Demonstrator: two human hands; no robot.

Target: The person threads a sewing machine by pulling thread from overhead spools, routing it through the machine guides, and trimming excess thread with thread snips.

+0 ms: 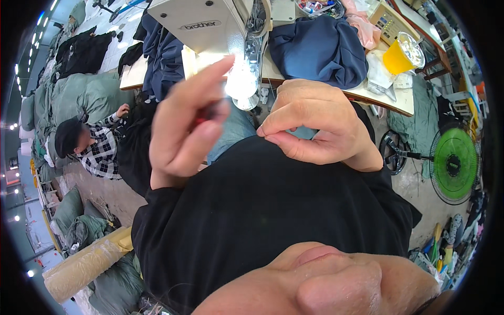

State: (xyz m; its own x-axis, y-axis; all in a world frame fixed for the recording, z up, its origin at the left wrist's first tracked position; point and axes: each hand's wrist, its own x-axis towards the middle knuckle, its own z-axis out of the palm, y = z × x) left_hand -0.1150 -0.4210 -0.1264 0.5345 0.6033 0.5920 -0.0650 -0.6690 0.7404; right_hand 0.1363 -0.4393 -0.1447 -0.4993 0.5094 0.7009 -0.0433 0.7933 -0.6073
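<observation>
Raised in front of my chest, my left hand is smeared by motion, its index finger stretched toward the sewing machine. Something small, red and dark lies within its curled fingers; its kind is not clear. To its right, my right hand pinches thumb and index fingertip together; whatever is between them is too small to make out. A bright lamp glows at the machine's needle end, beyond and between both hands. Dark blue cloth lies bunched on the table just beyond my right hand.
More navy cloth hangs left of the machine. A yellow drink cup stands at the table's right, near a beige control box. A green fan is at right. At left are a person and a wrapped roll.
</observation>
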